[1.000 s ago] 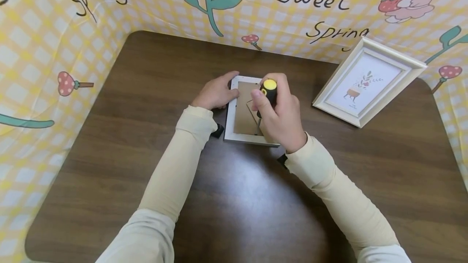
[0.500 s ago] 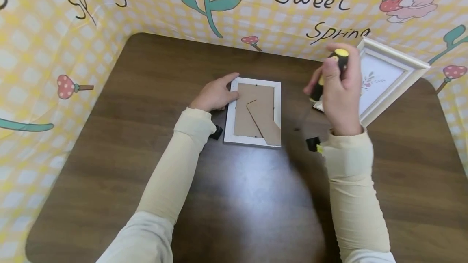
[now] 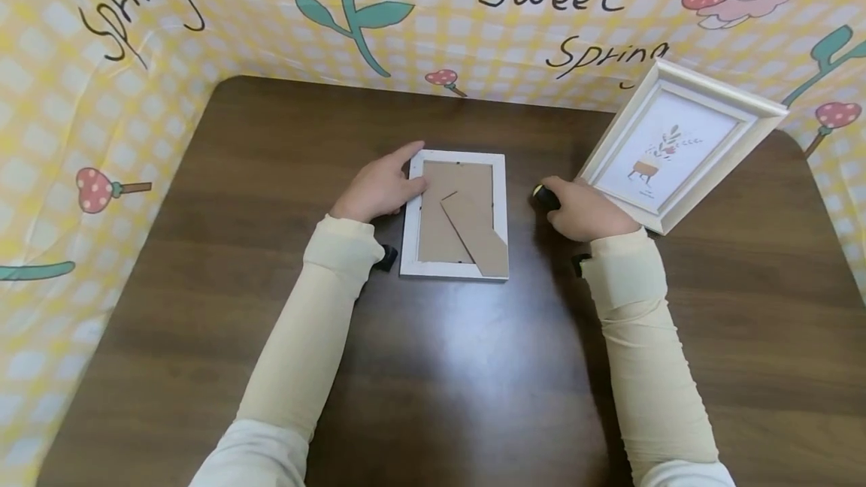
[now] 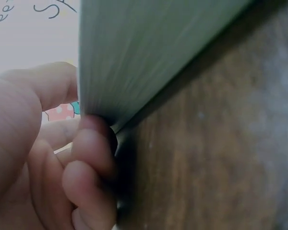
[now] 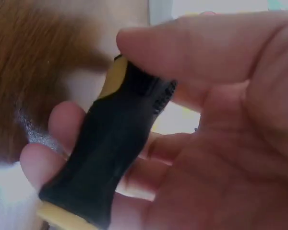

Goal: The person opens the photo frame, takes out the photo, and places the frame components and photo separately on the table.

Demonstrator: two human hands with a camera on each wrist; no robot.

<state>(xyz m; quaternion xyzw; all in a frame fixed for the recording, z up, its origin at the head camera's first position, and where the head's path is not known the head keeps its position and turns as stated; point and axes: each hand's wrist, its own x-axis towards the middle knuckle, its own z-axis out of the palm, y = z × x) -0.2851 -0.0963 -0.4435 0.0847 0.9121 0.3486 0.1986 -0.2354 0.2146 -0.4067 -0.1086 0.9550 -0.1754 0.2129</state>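
Observation:
A white picture frame (image 3: 499,216) lies face down on the table, its brown backing board and fold-out stand leg facing up. At its left side my left hand (image 3: 375,185) holds the edge, the thumb over the rim. Close up in the left wrist view, curled fingers (image 4: 89,148) meet the side of the frame. To the right of this frame, my right hand (image 3: 587,210) grips a screwdriver (image 3: 545,198) by its black and yellow handle. Fingers and thumb wrap that handle (image 5: 103,139) in the right wrist view; the shaft is hidden.
A second, cream picture frame (image 3: 609,141) with a plant print stands upright just beyond my right hand. The dark wooden table (image 3: 514,382) reaches back to a yellow checked cloth (image 3: 257,28) with printed words and strawberries.
My right hand has lifted the screwdriver off the back of the lying frame, carried it right and lowered it near the table. My left hand has stayed on the frame's edge.

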